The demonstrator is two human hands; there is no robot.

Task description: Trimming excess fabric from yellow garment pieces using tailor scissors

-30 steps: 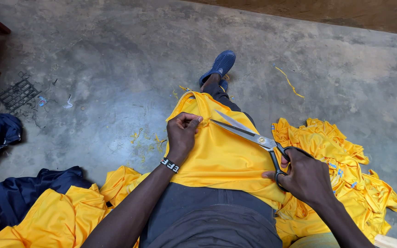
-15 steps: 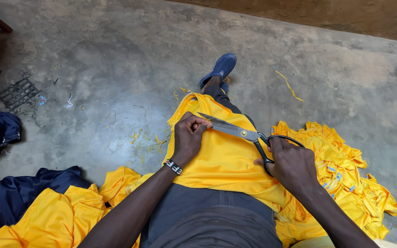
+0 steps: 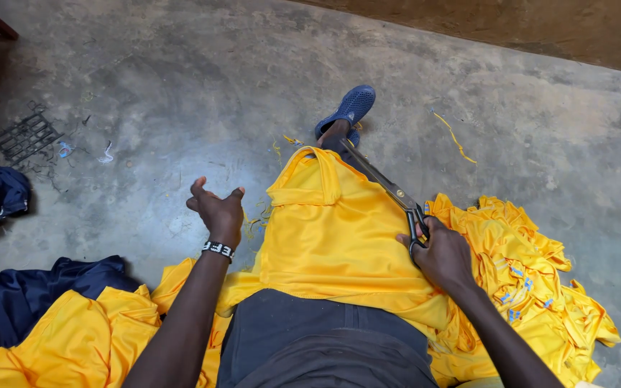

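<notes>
Yellow shirt [image 3: 339, 230] lies over the lap at frame centre, right hand [image 3: 443, 255] gripping closed scissors [image 3: 386, 187], left hand [image 3: 217, 210] spread empty; trimming appears underway, yellow garment heaps [image 3: 526, 280] beside it.

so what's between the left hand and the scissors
In the head view, the yellow garment draped over the lap lies between the open left hand and the scissors held in the right hand.

We have a single head-worn view, looking steeply down and forward from close above both hands onto the lap and floor beyond.
</notes>
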